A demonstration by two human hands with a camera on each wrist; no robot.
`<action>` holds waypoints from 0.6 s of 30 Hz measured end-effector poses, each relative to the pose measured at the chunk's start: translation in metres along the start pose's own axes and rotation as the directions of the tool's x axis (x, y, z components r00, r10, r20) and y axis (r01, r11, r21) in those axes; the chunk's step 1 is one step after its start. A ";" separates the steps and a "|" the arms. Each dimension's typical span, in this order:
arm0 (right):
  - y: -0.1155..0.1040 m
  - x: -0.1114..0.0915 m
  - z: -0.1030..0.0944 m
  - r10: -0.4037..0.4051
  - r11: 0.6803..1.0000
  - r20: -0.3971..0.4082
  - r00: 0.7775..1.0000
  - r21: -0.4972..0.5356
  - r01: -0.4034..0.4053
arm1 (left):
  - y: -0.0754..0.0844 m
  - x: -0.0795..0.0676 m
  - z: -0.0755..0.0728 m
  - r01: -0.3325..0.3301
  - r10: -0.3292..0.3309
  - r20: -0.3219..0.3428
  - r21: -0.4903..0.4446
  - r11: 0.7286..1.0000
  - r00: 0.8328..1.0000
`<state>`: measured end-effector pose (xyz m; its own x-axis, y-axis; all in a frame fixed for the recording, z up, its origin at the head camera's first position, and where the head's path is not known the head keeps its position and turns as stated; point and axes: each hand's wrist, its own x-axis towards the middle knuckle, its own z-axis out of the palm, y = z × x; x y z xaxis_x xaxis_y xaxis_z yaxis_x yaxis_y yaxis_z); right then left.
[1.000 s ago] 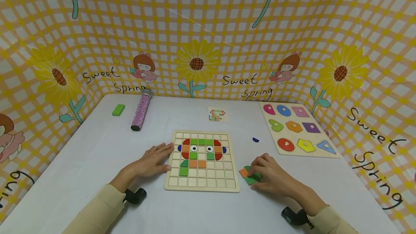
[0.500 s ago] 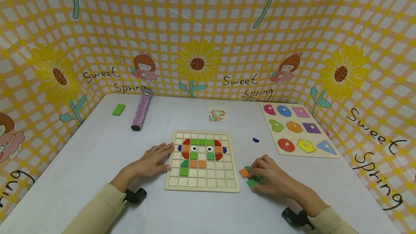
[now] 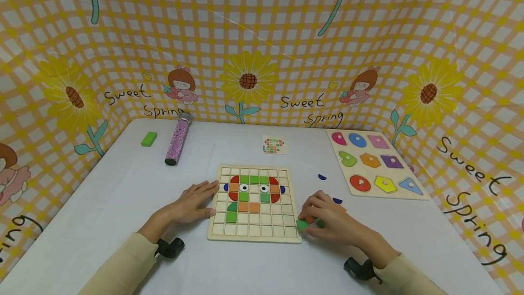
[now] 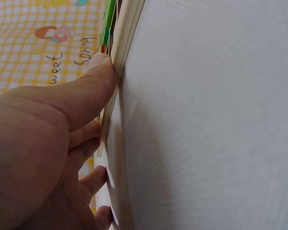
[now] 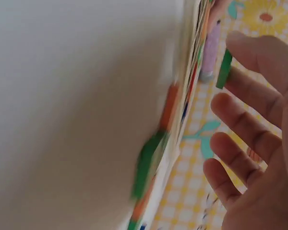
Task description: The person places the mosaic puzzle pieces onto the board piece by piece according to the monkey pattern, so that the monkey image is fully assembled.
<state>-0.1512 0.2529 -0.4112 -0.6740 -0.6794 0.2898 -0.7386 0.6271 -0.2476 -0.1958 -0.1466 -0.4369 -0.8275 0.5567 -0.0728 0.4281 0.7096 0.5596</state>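
Note:
A wooden grid board lies on the table, with red, green, orange, blue and eye-patterned tiles set in its squares. At its left edge rests my left hand, fingers extended; in the left wrist view the thumb touches the board's side. Just off the right edge, my right hand pinches a green tile between thumb and forefinger, raised above the table. Beneath that hand lie loose tiles, partly hidden; an orange tile and a green one show in the right wrist view.
Two dark blue half-round pieces lie right of the board. A pattern card is behind it. A knobbed shape puzzle stands at back right. A glittery pink microphone and a green block lie at back left.
My right hand has picked up a green tile and moved left toward the board's right edge, uncovering a second blue half-round piece. The left hand stays put.

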 end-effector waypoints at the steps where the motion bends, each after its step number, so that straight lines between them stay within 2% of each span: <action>1: -0.004 0.005 0.001 -0.008 1.000 -0.003 1.000 -0.002 0.008 | 0.000 0.000 0.000 -0.004 0.004 0.000 0.001 1.000 1.000; 6: -0.023 0.035 0.016 -0.081 0.996 -0.038 0.996 -0.047 0.079 | 0.001 -0.001 0.000 -0.015 0.015 -0.001 0.004 1.000 1.000; 8: -0.031 0.046 0.023 -0.086 0.994 -0.037 0.996 -0.071 0.084 | 0.001 0.000 0.000 -0.017 0.017 0.001 0.005 1.000 1.000; 14: -0.056 0.071 0.041 -0.017 0.992 -0.004 1.000 -0.123 0.016 | 0.000 0.001 0.000 -0.019 0.019 0.003 0.012 1.000 1.000; 18: -0.066 0.084 0.051 0.026 0.992 -0.005 1.000 -0.122 -0.026 | -0.001 0.001 0.001 -0.018 0.018 0.002 0.011 1.000 1.000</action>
<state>-0.1596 0.1353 -0.4177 -0.6928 -0.6612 0.2877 -0.7135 0.6864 -0.1407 -0.1966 -0.1468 -0.4381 -0.8190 0.5703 -0.0640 0.4472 0.7041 0.5515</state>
